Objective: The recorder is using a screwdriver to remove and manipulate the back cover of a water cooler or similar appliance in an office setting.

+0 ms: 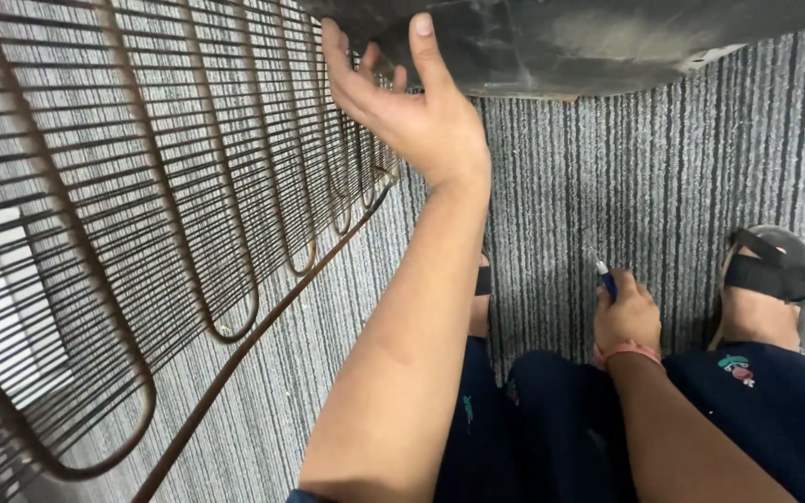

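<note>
The left hand (412, 112) is open, fingers pressing up under the dark metal part (570, 42) by the rusty wire grid (142, 214) to steady it, while the right hand (626, 317) keeps a closed grip on a blue-handled tool (605, 278), ready near the floor (607, 186).

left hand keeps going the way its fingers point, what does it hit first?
Likely the dark panel: the left hand points up at its edge, fingertips seemingly already touching. The coil grid lies beside it. Depth unclear.
</note>
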